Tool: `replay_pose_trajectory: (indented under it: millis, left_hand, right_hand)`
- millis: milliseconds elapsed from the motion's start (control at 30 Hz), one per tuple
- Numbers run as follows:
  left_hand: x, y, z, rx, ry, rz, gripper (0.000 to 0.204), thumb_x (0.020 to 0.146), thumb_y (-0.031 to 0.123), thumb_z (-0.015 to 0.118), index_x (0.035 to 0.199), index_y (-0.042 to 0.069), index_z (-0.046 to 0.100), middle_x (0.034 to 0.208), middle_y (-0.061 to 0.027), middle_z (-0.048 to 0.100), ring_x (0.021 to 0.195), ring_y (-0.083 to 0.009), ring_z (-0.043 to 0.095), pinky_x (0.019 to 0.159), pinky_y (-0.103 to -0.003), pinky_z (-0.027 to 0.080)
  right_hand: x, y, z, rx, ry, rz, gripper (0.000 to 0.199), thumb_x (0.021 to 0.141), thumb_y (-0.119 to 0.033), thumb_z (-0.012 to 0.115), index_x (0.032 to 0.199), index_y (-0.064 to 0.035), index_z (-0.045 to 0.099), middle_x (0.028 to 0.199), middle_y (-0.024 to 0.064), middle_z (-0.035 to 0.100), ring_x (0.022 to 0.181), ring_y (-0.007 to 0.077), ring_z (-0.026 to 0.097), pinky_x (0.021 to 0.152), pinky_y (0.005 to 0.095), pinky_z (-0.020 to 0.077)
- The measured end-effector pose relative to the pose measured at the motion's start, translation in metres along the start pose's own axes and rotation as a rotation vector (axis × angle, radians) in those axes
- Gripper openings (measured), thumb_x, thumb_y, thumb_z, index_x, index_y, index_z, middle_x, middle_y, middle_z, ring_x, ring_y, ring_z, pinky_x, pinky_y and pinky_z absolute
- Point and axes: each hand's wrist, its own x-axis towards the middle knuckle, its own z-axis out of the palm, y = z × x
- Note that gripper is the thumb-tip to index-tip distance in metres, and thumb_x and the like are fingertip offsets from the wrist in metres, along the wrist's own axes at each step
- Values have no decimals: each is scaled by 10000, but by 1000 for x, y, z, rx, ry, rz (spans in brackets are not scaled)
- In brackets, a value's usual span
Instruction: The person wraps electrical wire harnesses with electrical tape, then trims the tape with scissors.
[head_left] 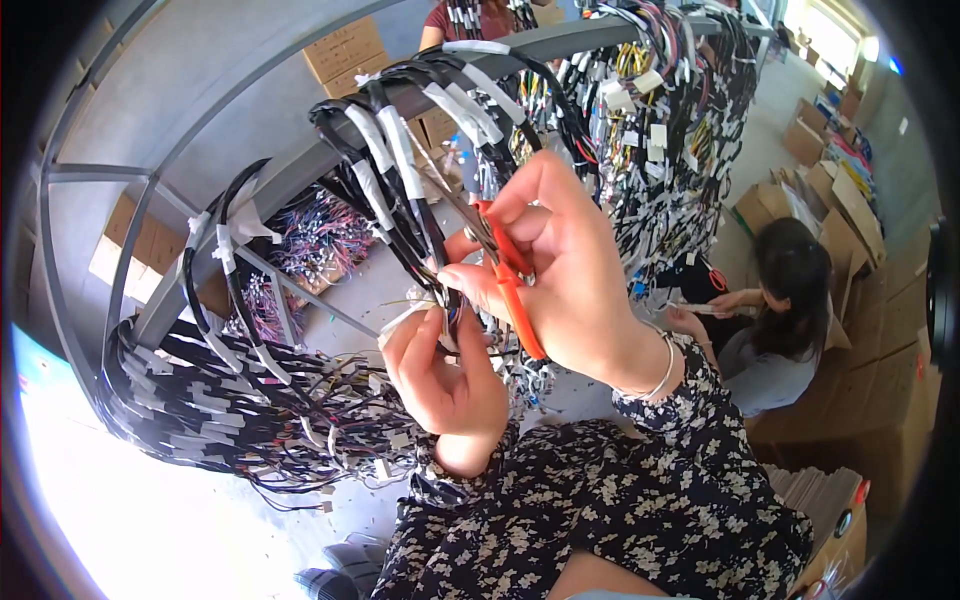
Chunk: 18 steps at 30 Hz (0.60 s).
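Note:
A black wire harness (428, 225) with white tape wraps hangs from the rack in front of me, its thin loose wires coming down between my hands. My left hand (445, 375) is closed, pinching the harness near its lower end. Above and to the right, my right hand (565, 265) grips a pair of orange-handled scissors (518, 312). Their metal blades point up and left, away from the wires. The thumb and forefinger of that hand also come up to the harness, just above my left fingertips. Fingers hide exactly where the wires are pinched.
Many harnesses hang along the grey metal rack (300, 150), with a dense bundle (230, 420) at lower left. A seated co-worker (785, 310) is at right, near cardboard boxes (860, 390). Another person (485, 20) stands behind the rack. More wire bundles (315, 235) lie beyond it.

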Motion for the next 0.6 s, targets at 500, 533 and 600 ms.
replay_pose_trajectory:
  millis: [500, 533, 600]
  left_hand:
    - [13, 9, -15, -922, -195, -668, 219, 962, 47, 606, 1122, -97, 643, 898, -190, 694, 627, -222, 658, 568, -308, 543]
    - [16, 10, -16, -965, -212, -679, 213, 963, 53, 602, 1117, -87, 646, 896, -201, 692, 623, -232, 659, 550, -317, 546]
    - [18, 15, -16, -1006, -231, -693, 206, 964, 58, 599, 1113, -77, 650, 893, -212, 690, 619, -242, 661, 532, -326, 549]
  right_hand:
    - [-22, 53, -44, -608, 119, -635, 472, 597, 41, 816, 973, -44, 545, 867, 82, 652, 728, 213, 645, 574, 322, 502]
    - [-22, 53, -44, -607, 122, -630, 472, 597, 41, 816, 973, -44, 545, 867, 82, 652, 728, 213, 645, 574, 322, 502]
    - [-19, 53, -45, -655, 139, -749, 507, 533, 63, 780, 968, -44, 542, 863, 87, 642, 725, 292, 628, 601, 359, 512]
